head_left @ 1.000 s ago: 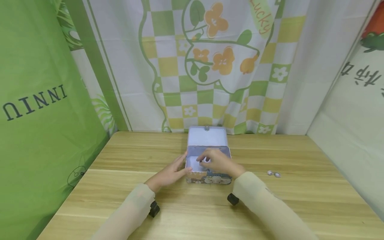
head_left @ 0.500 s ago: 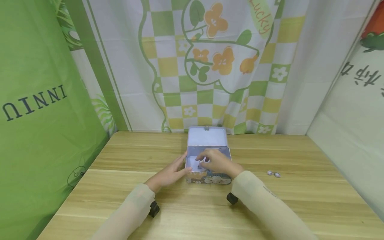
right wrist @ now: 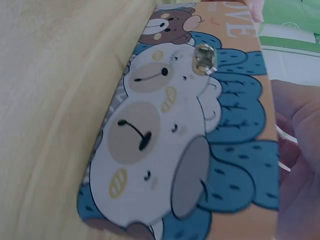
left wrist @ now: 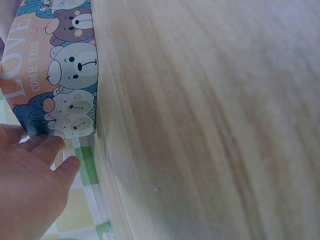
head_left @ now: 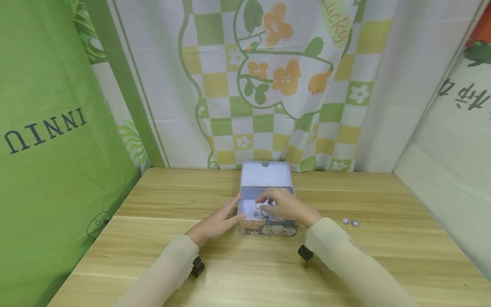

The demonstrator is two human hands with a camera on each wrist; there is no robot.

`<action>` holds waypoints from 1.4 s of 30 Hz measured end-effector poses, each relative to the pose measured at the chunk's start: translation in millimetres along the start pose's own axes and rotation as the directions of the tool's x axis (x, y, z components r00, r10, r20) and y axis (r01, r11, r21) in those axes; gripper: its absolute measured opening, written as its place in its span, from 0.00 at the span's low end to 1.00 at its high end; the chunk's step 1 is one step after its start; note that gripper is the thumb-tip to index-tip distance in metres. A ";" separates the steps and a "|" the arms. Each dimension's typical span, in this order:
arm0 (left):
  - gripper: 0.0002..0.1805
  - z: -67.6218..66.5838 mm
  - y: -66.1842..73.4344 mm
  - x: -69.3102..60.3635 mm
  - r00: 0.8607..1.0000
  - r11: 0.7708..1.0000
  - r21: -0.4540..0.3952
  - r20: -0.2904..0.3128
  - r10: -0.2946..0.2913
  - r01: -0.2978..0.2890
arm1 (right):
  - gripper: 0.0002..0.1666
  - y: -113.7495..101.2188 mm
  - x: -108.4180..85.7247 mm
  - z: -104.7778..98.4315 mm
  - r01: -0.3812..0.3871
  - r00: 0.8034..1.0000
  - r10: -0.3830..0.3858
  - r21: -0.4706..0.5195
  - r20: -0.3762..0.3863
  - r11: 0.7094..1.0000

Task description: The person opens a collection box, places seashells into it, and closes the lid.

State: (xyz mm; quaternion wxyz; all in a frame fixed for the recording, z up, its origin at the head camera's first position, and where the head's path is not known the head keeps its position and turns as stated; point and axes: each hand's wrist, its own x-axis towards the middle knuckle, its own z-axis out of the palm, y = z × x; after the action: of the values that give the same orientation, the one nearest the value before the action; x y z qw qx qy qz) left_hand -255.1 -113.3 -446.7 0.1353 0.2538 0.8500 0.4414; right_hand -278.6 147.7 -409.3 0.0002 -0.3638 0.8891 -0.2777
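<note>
Your left hand, fingers spread, touches the tin box at lower centre, presumably steadying it; your right hand pinches a small white piece inside.

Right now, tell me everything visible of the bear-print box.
The box looks like a printed metal tin, orange and blue, with cartoon bears, "LOVE COME TRUE" lettering and a metal catch. It stands upright on the table, pale lid tipped back open, small pieces inside. The left hand touches its left side; the right hand is at its opening.
</note>
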 end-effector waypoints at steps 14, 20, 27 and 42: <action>0.43 1.0 -2.4 2.0 1.000 1.000 0.013 -0.006 0.021 -0.021 | 0.11 13.4 -29.8 -20.4 0.014 0.997 -0.016 -0.030 -0.078 0.999; 0.43 1.4 -4.7 2.4 1.000 0.999 0.029 -0.014 0.026 -0.025 | 0.11 17.5 -48.1 -35.1 -0.030 0.993 0.031 0.006 -0.113 1.000; 0.44 0.8 -3.2 1.5 1.000 0.999 0.027 -0.008 0.018 -0.018 | 0.09 33.5 -72.7 -45.0 -0.055 0.987 0.047 -0.046 -0.154 0.997; 0.43 1.0 -2.7 2.0 1.000 0.999 0.047 -0.014 0.024 -0.023 | 0.11 74.1 -144.3 -73.4 -0.210 0.968 0.202 -0.037 -0.151 0.977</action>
State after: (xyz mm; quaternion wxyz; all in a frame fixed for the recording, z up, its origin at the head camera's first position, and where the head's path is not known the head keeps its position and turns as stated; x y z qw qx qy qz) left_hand -257.1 -112.8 -449.5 0.1179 0.2638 0.8581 0.4246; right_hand -235.3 320.4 -413.0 -0.0457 -0.2479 0.9268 -0.2784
